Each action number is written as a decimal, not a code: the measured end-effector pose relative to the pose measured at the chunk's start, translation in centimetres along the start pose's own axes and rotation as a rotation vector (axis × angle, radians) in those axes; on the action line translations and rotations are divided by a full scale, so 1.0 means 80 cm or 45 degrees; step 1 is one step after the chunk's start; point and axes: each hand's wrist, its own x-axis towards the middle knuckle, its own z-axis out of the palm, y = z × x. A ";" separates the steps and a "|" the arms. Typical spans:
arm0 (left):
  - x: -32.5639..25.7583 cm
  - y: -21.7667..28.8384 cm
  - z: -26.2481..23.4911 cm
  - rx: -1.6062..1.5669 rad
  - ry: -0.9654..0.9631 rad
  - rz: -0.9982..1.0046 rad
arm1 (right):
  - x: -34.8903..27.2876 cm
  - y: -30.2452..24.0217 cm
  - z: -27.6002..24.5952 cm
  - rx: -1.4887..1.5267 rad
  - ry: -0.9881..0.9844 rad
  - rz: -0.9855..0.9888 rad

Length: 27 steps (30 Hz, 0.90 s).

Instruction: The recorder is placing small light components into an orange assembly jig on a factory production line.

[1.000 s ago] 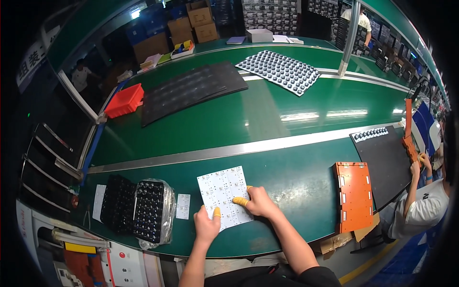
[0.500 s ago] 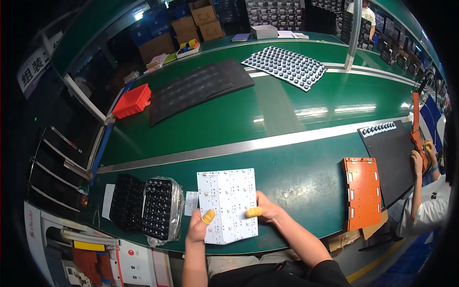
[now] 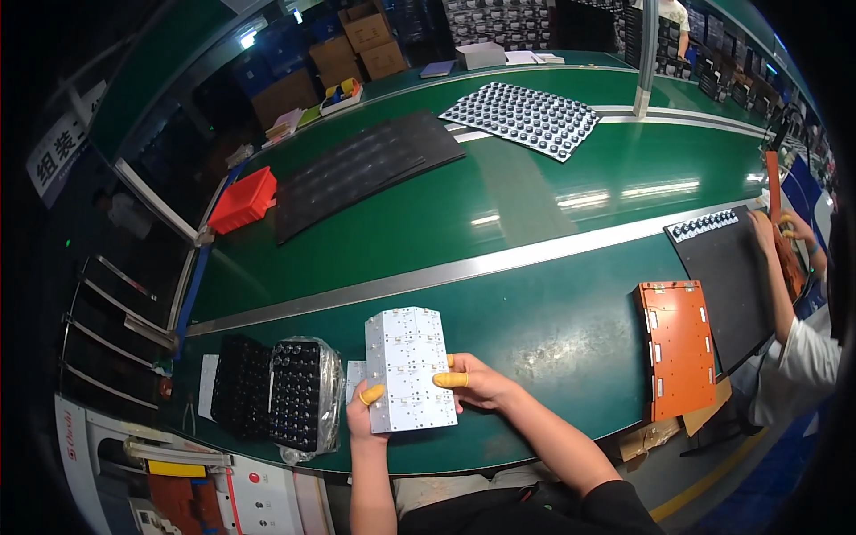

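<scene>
White panel (image 3: 408,367) in both hands (image 3: 419,399)

Evenly lit from overhead, with streaks of white glare on the green table (image 3: 571,192) right of centre. Dim and murky toward the upper left. Strongly bowed at the edges, black in the corners. Sharp in the middle.

Long green conveyor table (image 3: 553,196), cardboard boxes (image 3: 357,40) behind, overhead lights reflected.
</scene>
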 end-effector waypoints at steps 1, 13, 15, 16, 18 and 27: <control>-0.002 0.004 0.001 0.147 -0.023 0.026 | -0.001 -0.001 -0.003 -0.098 0.000 0.014; -0.023 0.006 0.011 1.072 0.041 0.217 | -0.004 -0.016 -0.006 -0.576 0.268 0.059; -0.029 0.002 0.005 0.425 -0.115 0.115 | -0.006 0.003 -0.014 -0.366 0.015 0.050; -0.028 -0.006 0.000 0.273 -0.235 0.136 | -0.006 0.011 -0.017 -0.150 -0.237 0.046; -0.026 -0.010 -0.009 0.261 -0.301 0.138 | -0.008 0.009 -0.014 -0.084 -0.328 0.061; 0.005 -0.010 0.032 1.743 0.145 0.280 | -0.009 -0.024 -0.020 -1.341 0.565 -0.022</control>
